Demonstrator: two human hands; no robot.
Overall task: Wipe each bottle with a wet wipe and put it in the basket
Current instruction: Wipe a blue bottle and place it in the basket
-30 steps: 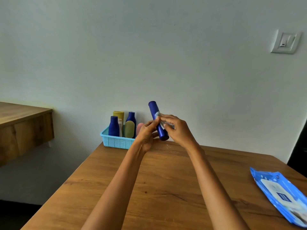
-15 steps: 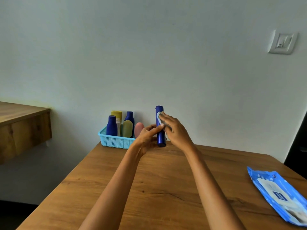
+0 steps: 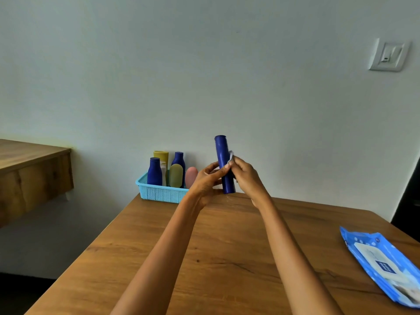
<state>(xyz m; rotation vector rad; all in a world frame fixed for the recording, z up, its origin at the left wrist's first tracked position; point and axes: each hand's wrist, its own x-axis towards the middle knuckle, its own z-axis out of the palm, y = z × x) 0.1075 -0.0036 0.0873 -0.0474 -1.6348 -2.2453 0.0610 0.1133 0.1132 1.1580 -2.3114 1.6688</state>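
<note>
I hold a tall dark blue bottle nearly upright above the far edge of the wooden table. My left hand grips its lower part from the left. Against the bottle's right side my right hand presses a small white wet wipe, pinched in the fingers. A light blue basket stands at the table's far left corner by the wall, with several bottles in it: two dark blue, one yellow, one olive, one pink.
A blue pack of wet wipes lies flat at the table's right edge. A wooden shelf juts from the wall at the left, apart from the table. A wall switch sits high at the right.
The bottle tilted from leaning left to nearly upright, and now sits slightly higher again. My right hand with the wipe slid along the bottle's upper side. The view shifted a little.
</note>
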